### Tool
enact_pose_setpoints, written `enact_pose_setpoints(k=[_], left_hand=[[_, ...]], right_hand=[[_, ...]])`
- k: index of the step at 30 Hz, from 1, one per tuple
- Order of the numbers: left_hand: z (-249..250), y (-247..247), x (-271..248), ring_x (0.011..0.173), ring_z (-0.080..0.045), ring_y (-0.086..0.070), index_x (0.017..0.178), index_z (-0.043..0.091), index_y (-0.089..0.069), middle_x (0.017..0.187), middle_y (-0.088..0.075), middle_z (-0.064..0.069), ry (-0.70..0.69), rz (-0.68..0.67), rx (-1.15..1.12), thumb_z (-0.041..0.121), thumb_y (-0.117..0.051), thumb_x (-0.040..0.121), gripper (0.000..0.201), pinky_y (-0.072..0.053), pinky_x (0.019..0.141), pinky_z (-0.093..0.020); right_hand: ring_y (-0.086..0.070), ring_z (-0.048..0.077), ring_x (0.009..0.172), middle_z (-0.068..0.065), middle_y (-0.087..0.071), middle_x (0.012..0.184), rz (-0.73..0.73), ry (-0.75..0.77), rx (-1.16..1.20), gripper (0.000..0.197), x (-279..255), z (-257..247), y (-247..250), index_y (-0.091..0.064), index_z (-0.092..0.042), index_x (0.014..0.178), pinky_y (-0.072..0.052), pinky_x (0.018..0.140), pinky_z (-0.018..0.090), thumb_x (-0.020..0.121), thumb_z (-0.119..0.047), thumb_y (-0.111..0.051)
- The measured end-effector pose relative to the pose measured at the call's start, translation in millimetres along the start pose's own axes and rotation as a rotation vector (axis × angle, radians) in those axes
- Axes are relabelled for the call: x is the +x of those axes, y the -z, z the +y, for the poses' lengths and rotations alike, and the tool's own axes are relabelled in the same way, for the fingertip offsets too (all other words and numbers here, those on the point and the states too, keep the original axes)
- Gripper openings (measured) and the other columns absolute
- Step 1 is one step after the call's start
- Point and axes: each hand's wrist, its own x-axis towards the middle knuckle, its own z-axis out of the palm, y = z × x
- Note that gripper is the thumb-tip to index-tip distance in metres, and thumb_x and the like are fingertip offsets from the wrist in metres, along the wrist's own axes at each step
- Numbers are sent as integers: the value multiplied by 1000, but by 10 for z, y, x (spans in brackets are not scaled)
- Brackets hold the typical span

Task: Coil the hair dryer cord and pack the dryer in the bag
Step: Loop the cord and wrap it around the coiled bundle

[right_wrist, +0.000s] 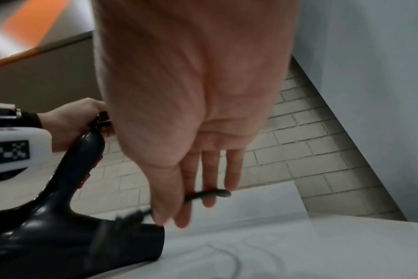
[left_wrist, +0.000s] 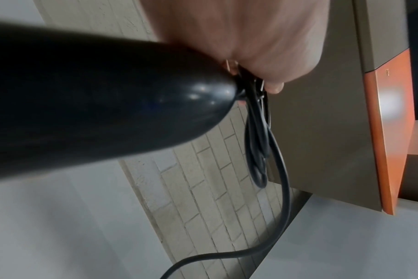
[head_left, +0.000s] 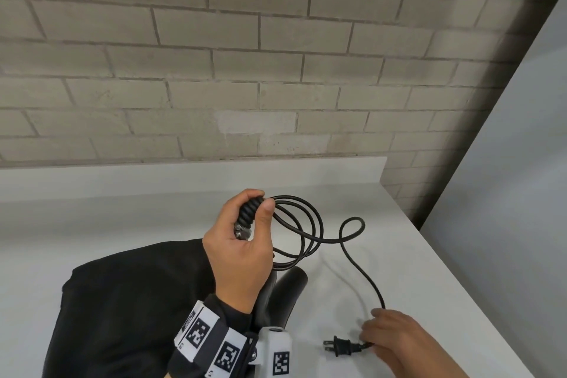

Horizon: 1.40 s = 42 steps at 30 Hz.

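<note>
A black hair dryer [head_left: 287,290] hangs nozzle-down over the white table [head_left: 414,270], its handle end up in my left hand [head_left: 259,207]. That hand grips the ribbed cord collar together with several loops of the black cord [head_left: 310,233]. From the loops the cord runs right and down to my right hand [head_left: 369,339], which pinches it just behind the plug [head_left: 339,347] on the table. The left wrist view shows the dryer handle [left_wrist: 95,98] and the hanging cord loops [left_wrist: 258,143]. In the right wrist view the cord [right_wrist: 209,195] crosses my fingers [right_wrist: 209,169] beside the dryer nozzle [right_wrist: 72,241].
A black fabric bag [head_left: 122,301] lies flat on the table under and left of my left wrist. A grey brick wall [head_left: 245,70] stands behind the table. The table's right edge [head_left: 454,270] runs diagonally beside a grey floor.
</note>
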Motion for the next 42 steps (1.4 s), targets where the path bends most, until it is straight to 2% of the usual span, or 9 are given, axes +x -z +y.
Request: enact_pose_setpoints(k=[3, 6, 9, 14, 20, 25, 32, 36, 42], left_hand=[[5, -1, -16, 82, 1, -65, 99, 11, -69, 89, -69, 9, -2, -7, -4, 29, -66, 87, 22, -48, 77, -8], [10, -4, -28, 82, 0, -66, 99, 10, -69, 89, -69, 6, -2, -13, -12, 29, -66, 87, 23, -48, 77, -9], [18, -6, -30, 83, 0, -66, 100, 11, -68, 90, -69, 5, -4, -16, -11, 29, -66, 87, 22, -48, 77, -8], [16, 7, -33, 83, -2, -66, 100, 12, -68, 90, -70, 4, -14, -24, 2, 30, -66, 87, 22, -49, 77, -10], [-26, 30, 12, 85, -1, -67, 101, 13, -68, 92, -70, 3, -37, -22, 23, 31, -66, 87, 24, -49, 78, -9], [-12, 49, 9, 85, -1, -68, 101, 13, -68, 92, -70, 4, -55, -102, -32, 30, -67, 85, 23, -49, 78, -9], [59, 46, -38, 83, -8, -71, 97, 24, -70, 90, -73, 13, -17, -230, -97, 40, -89, 56, 48, -53, 78, -14], [76, 38, -45, 79, -10, -72, 92, 21, -72, 88, -74, 11, -37, -249, -135, 31, -87, 65, 32, -55, 75, -17], [63, 67, -73, 80, -17, -71, 91, 9, -71, 87, -71, 0, -110, -264, -128, 38, -76, 82, 31, -57, 72, -27]], right_hand=[[-63, -8, 79, -28, -63, 81, 78, -130, 73, 27, 22, -126, -29, -68, -37, 81, -51, 77, 11, 64, -23, -85], [-57, -3, 74, -21, -62, 82, 469, -173, 203, 6, 261, -565, 183, -70, -26, 84, -47, 69, 11, 79, -24, -72], [-58, 10, 90, 4, -64, 94, 847, -165, 199, 22, 597, -914, 388, -69, -4, 93, -45, 84, 18, 79, -22, -69], [-41, -5, 121, -11, -55, 114, 503, -267, 200, 39, 867, -907, 458, -42, -25, 128, -26, 113, 22, 94, -40, -54], [-54, 15, 78, -7, -62, 88, 599, -24, 181, 11, 1016, -945, 760, -64, -16, 101, -45, 72, 24, 95, -21, -57], [-56, 0, 76, -6, -67, 84, 726, 33, 293, 11, 1250, -980, 1118, -72, -8, 97, -43, 72, 12, 88, -12, -66], [-68, 7, 91, -17, -69, 92, 606, -68, 614, 9, 1520, -1014, 1374, -67, -23, 97, -57, 76, 27, 89, -20, -67], [-70, 17, 82, -8, -73, 84, 615, -171, 763, 4, 1632, -958, 1329, -71, -21, 88, -59, 76, 45, 86, -18, -72], [-70, 17, 73, 4, -74, 74, 493, -312, 968, 9, 1600, -932, 1075, -75, -13, 78, -55, 77, 35, 85, -19, -73]])
